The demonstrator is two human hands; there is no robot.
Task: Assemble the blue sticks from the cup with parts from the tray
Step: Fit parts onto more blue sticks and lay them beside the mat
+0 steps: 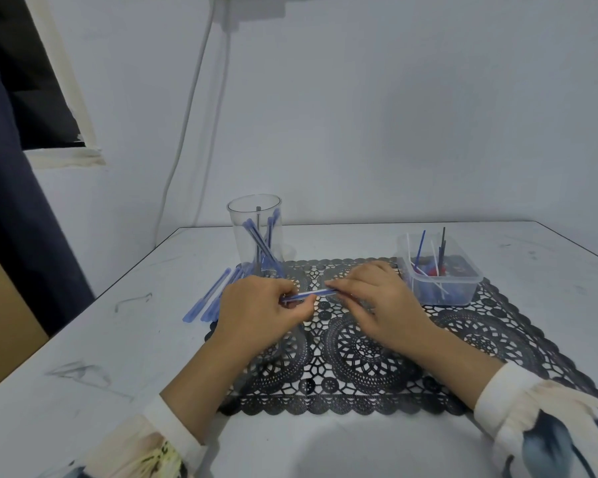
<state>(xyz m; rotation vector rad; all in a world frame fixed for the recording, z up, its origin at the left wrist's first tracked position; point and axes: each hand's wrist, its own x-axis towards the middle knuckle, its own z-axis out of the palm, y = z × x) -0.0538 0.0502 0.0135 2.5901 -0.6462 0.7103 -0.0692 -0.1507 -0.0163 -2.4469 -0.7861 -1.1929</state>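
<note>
Sleeves [532, 419] of pale floral cloth cover both wrists. Between the fingertips a thin blue stick [308, 294] lies nearly level, its long axis running left to right and its right end tipped slightly away. The left hand [259, 305] pinches its left end with curled fingers, and the right hand [370, 298] pinches the right end. Under the fingers lies a black lace mat [359, 367]. Beyond the left fingers stands a clear round cup [252, 208] with leaning sticks [261, 241] inside. Left of those fingers, loose sticks [211, 300] lie flat on the white table [83, 339]. Right of the right fingers sits a clear rectangular tray [463, 284].
</note>
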